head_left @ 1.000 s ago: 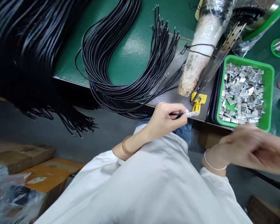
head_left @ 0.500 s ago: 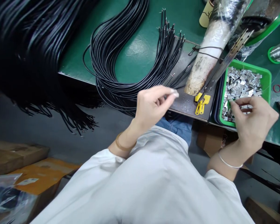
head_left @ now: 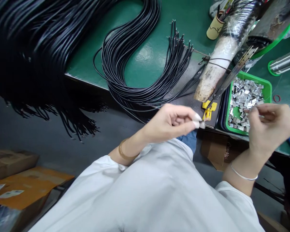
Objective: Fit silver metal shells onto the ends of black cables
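Observation:
My left hand (head_left: pixel 172 124) is closed in a pinch in front of the bench edge, finger coverings on its thumb and fingertip. Between them a small metal piece (head_left: pixel 202 124) pokes out, its exact kind too small to make out. Just behind it lies a yellow plastic clip-like tool (head_left: pixel 208 111). Over the right side of a green tray (head_left: pixel 268 91) of small silvery metal connector shells (head_left: pixel 247 93), my right hand (head_left: pixel 272 127) has thumb and fingers pressed together. Whatever it may hold is hidden.
A thick bundle of black cables (head_left: pixel 135 88) curves over the green bench (head_left: pixel 145 54), with more cables (head_left: pixel 38 54) hanging off its left edge. A wrapped white tube (head_left: pixel 210 75) slopes beside a metal strip (head_left: pixel 234 71). A solder spool (head_left: pixel 284 62) and a pen cup (head_left: pixel 214 29) stand behind.
My left hand has moved right and toward the bench's front edge, and the metal piece now shows at its fingertips. My right hand has shifted slightly right. The view has shifted a little.

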Motion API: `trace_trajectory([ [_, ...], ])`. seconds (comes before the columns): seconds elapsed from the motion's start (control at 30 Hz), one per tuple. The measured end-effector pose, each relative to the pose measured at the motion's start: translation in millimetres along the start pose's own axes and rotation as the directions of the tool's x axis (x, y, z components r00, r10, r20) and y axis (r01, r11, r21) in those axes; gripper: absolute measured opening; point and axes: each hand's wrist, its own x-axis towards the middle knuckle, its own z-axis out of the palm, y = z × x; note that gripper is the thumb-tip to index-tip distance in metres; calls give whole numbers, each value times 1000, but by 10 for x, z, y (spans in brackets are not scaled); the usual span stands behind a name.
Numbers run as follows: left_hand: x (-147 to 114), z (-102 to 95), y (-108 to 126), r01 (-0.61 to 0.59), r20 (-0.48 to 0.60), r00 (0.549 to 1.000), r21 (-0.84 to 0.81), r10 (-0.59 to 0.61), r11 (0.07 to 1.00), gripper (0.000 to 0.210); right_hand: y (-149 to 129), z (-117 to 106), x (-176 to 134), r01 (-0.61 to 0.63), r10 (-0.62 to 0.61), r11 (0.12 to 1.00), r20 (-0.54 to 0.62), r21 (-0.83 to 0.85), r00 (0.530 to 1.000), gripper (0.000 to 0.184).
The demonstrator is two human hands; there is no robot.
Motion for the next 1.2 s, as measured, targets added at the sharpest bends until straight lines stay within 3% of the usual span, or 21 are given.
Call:
trace_trajectory([
  [0.03, -37, 46, -17, 49, 73, 996, -26, -47, 998, 14, -101, -48, -41, -28, 39, 993, -99, 113, 994, 12],
  [0.07, -53, 86, -63, 77, 69, 995, -33, -75, 996, 15, -233, -98, -85, -22, 56, 977, -155, 211, 986, 15],
  [0.13, -36, 151, -215, 94, -27, 995, 18, -94, 995, 14, -545, -189, -176, -40, 128, 928, -215, 371, 968, 21],
  [0.2, 11, 199, -381, 48, -110, 993, 165, -30, 985, 14, -837, -237, -267, -98, 181, 839, -106, 536, 978, 25],
  [0.27, 53, 232, -494, -52, -181, 977, 332, 117, 942, 14, -1029, -219, -352, -139, 168, 729, 21, 671, 986, 23],
  [0.3, 66, 243, -521, -114, -187, 961, 406, 205, 907, 14, -1079, -187, -392, -132, 134, 713, 51, 689, 990, 21],
  [0.37, 80, 256, -517, -240, -148, 922, 508, 357, 828, 15, -1110, -96, -460, -50, 51, 772, 16, 634, 999, 14],
  [0.43, 86, 253, -464, -312, -91, 905, 524, 416, 792, 16, -1093, -2, -509, 24, -18, 831, -16, 556, 1000, 13],
  [0.5, 95, 235, -393, -279, -32, 944, 454, 329, 846, 20, -1077, 63, -541, 9, -31, 830, 30, 558, 999, 13],
  [0.6, 118, 196, -313, -91, 54, 995, 255, 79, 963, 33, -1086, 97, -567, -107, -5, 764, 171, 636, 985, 11],
  [0.7, 138, 165, -293, 41, 105, 993, 101, -51, 994, 38, -1112, 103, -582, -177, -15, 692, 259, 700, 966, 10],
  [0.9, 161, 124, -294, 147, 150, 978, -21, -143, 989, 40, -1100, 153, -616, -223, -28, 621, 305, 751, 952, 13],
  [1.2, 168, 78, -253, 214, 232, 951, -22, -203, 977, 46, -1093, 115, -630, 46, -174, 729, 119, 683, 978, 21],
])
